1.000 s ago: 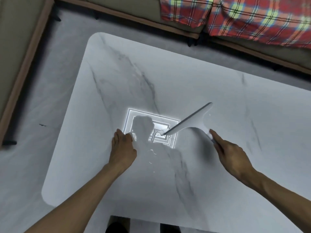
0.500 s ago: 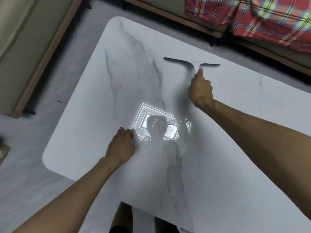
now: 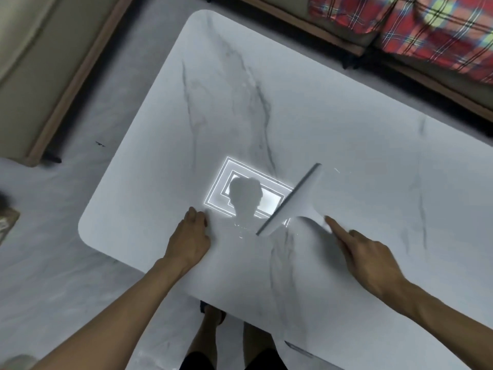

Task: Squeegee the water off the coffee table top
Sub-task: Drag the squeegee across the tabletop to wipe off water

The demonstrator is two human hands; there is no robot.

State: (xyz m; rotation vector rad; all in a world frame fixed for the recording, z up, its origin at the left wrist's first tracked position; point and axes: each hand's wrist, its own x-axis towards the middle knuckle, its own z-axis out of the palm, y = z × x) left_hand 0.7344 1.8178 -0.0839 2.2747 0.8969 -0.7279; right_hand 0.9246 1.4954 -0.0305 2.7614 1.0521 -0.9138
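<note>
The white marble coffee table top (image 3: 333, 124) fills the middle of the view. My right hand (image 3: 370, 260) grips the handle of a white squeegee (image 3: 296, 201), index finger stretched along it. Its dark blade runs diagonally across the table's near middle, on the wet surface. A few small water drops (image 3: 240, 231) glint just left of the blade's lower end. My left hand (image 3: 190, 237) rests flat on the table near its front edge, fingers together, holding nothing. A bright ceiling light reflection (image 3: 250, 193) with my head's shadow lies between the hands.
A sofa with a red plaid blanket (image 3: 426, 30) stands beyond the table's far edge. Another beige sofa (image 3: 40, 70) with a wooden base is at the left. Grey marble floor (image 3: 53, 263) surrounds the table. My legs (image 3: 213, 340) show below the front edge.
My right hand pushed the squeegee out to the far side of the table, then pulled it back toward me to the near middle. My left hand stayed planted.
</note>
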